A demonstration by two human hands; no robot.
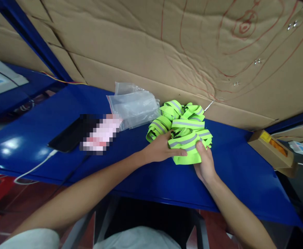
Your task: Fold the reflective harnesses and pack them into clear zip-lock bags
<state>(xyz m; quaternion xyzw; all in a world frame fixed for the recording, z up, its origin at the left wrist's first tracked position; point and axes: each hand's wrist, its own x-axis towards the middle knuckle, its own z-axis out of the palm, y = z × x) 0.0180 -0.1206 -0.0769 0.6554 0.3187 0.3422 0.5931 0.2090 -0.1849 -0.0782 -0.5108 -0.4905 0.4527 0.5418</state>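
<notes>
Both hands grip a folded neon-yellow reflective strap (186, 143) with grey stripes, held just in front of a heap of the same straps. My left hand (161, 148) has its thumb across the near face, and its other fingers go behind the fabric. On the opposite side, my right hand (205, 160) presses its thumb on the edge, with the remaining fingers hidden underneath. Several more bundled reflective straps (172, 110) lie behind, against the cardboard wall. Clear plastic bags (134, 105) rest to the left of the heap.
A dark phone-like device (65, 138) with a white cable lies on the blue table (130, 176), beside a blurred-out pinkish item (102, 135). An open cardboard box (272, 152) stands at the right end. The cardboard wall (130, 52) closes off the back.
</notes>
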